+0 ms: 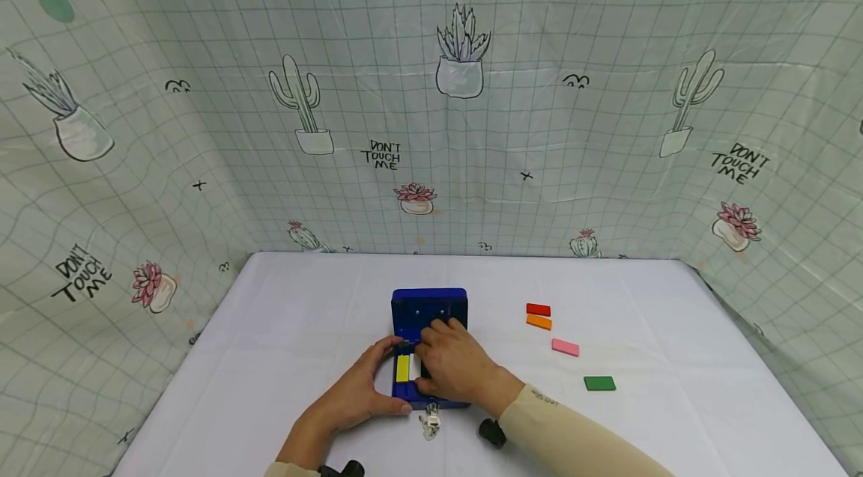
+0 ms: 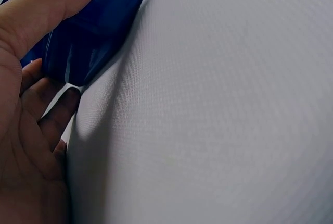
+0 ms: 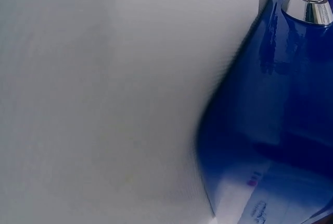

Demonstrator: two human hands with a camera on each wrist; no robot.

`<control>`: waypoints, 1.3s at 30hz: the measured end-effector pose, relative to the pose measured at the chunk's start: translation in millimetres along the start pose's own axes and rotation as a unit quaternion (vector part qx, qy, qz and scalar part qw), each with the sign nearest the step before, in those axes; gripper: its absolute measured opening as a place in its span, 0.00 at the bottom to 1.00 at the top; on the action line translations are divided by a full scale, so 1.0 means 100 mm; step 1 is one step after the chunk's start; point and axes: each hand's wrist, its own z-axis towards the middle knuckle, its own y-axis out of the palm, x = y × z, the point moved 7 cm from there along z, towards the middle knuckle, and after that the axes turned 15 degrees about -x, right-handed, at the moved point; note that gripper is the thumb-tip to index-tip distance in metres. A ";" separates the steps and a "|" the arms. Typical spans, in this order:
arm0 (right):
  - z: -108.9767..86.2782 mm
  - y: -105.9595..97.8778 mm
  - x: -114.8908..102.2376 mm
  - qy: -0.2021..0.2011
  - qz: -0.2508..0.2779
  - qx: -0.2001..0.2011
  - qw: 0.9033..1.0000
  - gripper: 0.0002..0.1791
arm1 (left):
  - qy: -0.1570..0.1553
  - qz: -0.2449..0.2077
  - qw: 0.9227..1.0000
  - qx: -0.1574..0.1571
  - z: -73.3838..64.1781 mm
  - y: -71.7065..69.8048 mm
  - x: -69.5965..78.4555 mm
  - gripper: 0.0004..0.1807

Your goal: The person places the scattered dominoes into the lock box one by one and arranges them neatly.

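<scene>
A blue metal lock box stands on the table with its lid raised. Inside it, a yellow block and a white block lie side by side. My left hand grips the box's left side, thumb at the front corner and fingers towards the back; the left wrist view shows the thumb over the blue wall. Over the right part of the interior, my right hand reaches in with bent fingers, thumb near the front. A dark strip shows beside its thumb; I cannot tell what it holds.
Keys hang from the silver lock at the box's front. To the right lie a red block, an orange block, a pink block and a green block. A patterned curtain stands behind the white table.
</scene>
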 end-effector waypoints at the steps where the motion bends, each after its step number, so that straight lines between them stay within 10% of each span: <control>1: 0.00 0.00 0.00 0.000 0.001 -0.002 1.000 0.28 | 0.000 0.000 1.000 0.000 0.00 0.00 0.00 0.60; 21: -0.04 -0.04 0.01 -0.008 0.012 0.029 0.999 0.25 | 0.002 -0.003 1.000 -0.005 -0.01 0.01 0.02 0.60; 39: -0.50 -0.15 0.33 0.020 0.040 0.080 0.996 0.25 | 0.000 -0.012 1.000 0.007 0.01 0.00 -0.01 0.60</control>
